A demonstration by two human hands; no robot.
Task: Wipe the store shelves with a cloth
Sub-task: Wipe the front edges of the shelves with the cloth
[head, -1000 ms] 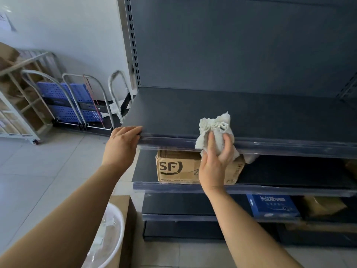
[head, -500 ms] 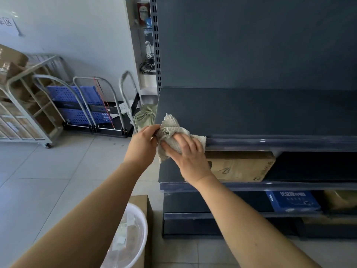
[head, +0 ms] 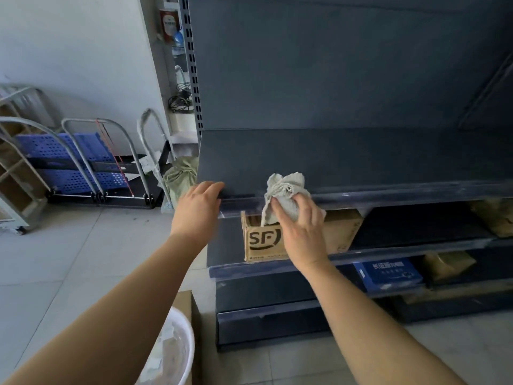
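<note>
Under the curled fingers of my right hand (head: 302, 232) I am pressing the cloth (head: 286, 190) onto the lip of the top shelf (head: 361, 159), my left hand (head: 198, 209) resting loose-fingered on its corner; the lower shelves (head: 416, 226), I judge, are waiting.

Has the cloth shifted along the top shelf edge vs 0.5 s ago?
Yes. The cloth went right along the top shelf front edge, from the left corner to above the SF box.
</note>
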